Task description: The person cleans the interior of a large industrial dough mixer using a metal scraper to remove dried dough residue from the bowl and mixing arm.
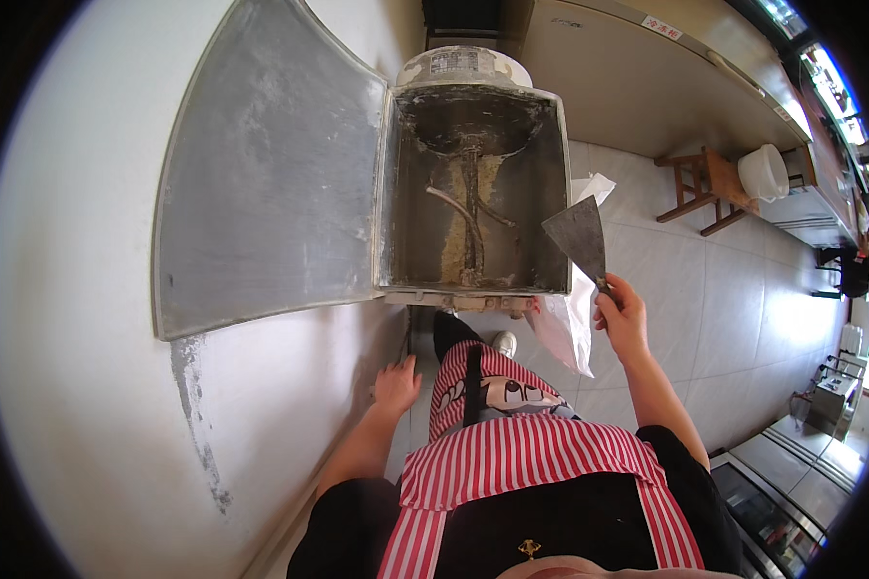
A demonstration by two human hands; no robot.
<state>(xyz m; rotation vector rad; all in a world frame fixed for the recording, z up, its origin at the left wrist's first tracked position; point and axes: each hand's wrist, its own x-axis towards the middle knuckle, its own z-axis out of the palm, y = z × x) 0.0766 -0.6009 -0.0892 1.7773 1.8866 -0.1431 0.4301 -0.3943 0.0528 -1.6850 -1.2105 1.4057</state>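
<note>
My right hand (pixel 623 316) grips the handle of a wide metal scraper (pixel 579 234), its blade pointing up beside the right wall of an open metal mixer tub (pixel 473 188). Inside the tub are a bent mixing shaft (pixel 469 212) and crusted dough residue. The tub's flat metal lid (pixel 270 169) stands swung open to the left against the white wall. My left hand (pixel 397 384) hangs lower, fingers spread, holding nothing, close to the wall's base. I wear a red-and-white striped apron (pixel 526 458).
A white plastic bag (pixel 568 318) hangs at the tub's right side. A wooden stool (pixel 697 185) with a white bucket (pixel 763 171) stands at the back right on the tiled floor. Steel counters (pixel 792 492) run along the right edge.
</note>
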